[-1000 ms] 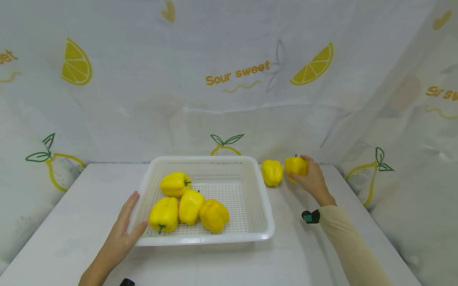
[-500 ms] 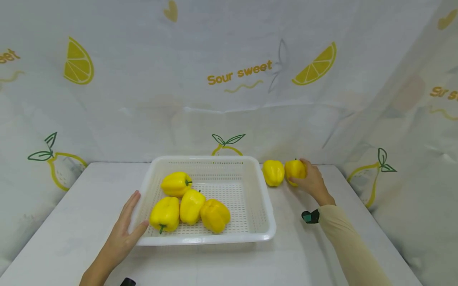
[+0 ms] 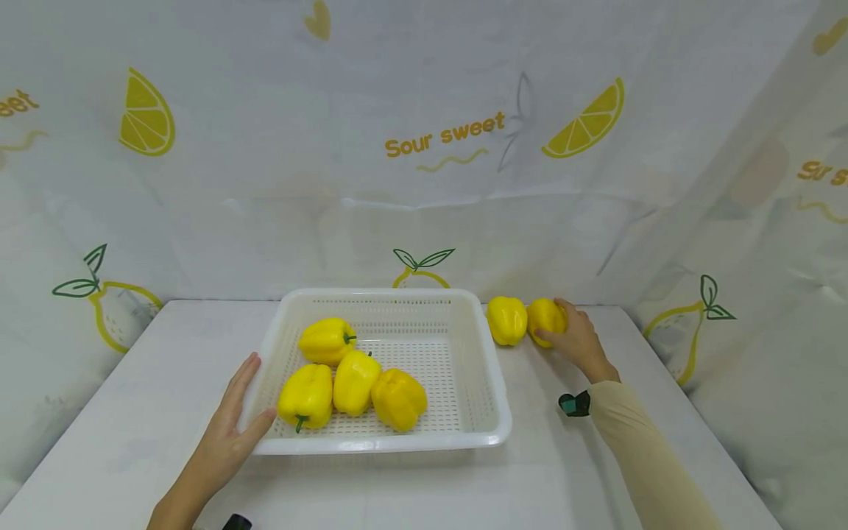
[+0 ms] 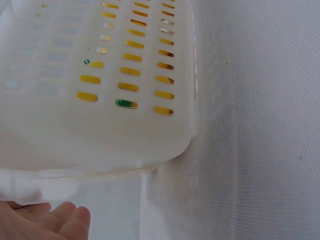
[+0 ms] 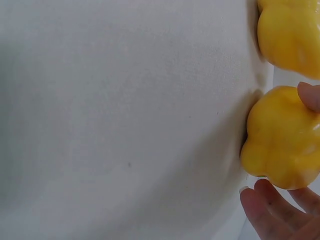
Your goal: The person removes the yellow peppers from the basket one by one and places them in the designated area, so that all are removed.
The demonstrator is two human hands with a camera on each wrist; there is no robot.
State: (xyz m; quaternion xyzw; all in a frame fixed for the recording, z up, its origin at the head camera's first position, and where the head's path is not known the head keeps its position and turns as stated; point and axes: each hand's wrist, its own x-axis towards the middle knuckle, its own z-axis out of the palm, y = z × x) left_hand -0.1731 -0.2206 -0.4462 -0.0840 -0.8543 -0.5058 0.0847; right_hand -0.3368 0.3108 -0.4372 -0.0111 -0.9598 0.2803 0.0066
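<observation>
Yellow peppers [image 3: 399, 400], six counted: two on the tabletop [image 3: 424, 495], four in one white basket [image 3: 377, 443].
Of two hands, the right hand [image 3: 579, 340] curls round the rightmost pepper [image 3: 547, 314], just beside its neighbour; the left hand [image 3: 225, 434], fingers straight, thumb spread wide, touches the basket's left rim.
</observation>
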